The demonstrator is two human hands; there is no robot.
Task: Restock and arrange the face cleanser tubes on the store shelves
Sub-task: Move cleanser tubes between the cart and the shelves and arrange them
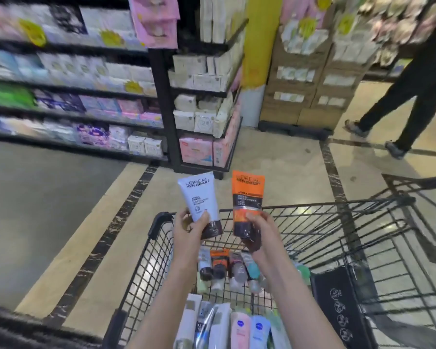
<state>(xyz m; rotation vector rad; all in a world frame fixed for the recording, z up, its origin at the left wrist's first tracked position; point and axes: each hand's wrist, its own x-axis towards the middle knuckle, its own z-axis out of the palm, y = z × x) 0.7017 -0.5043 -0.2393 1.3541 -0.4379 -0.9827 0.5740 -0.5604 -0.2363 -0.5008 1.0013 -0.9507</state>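
1. The left hand (190, 229) sits just left of centre, its thumb and fingers curled around the dark cap end of a white L'Oréal Men Expert tube (200, 201). The tube is flat, glossy plastic and stands cap-down, leaning slightly left.
2. The right hand (258, 231) is just beside it, with the thumb pressed on the front of an orange L'Oréal Men Expert tube (247, 197) and the fingers wrapped behind its dark lower end. This tube stands nearly upright, with a crimped flat top edge.
3. Both tubes are held above a black wire shopping cart (312, 230) that fills the lower centre and right of the frame.
4. In the cart's basket lie more cleanser tubes (227, 269), small and mixed in colour. A second row, including pink and pale blue Nivea tubes (249, 328), stands at the bottom edge.
5. Dark metal store shelves (71, 96) at upper left carry blurred soft packs and white boxes.
6. Another person's dark-trousered legs (408, 102) are at upper right, on the glossy beige tiled floor (282, 162).
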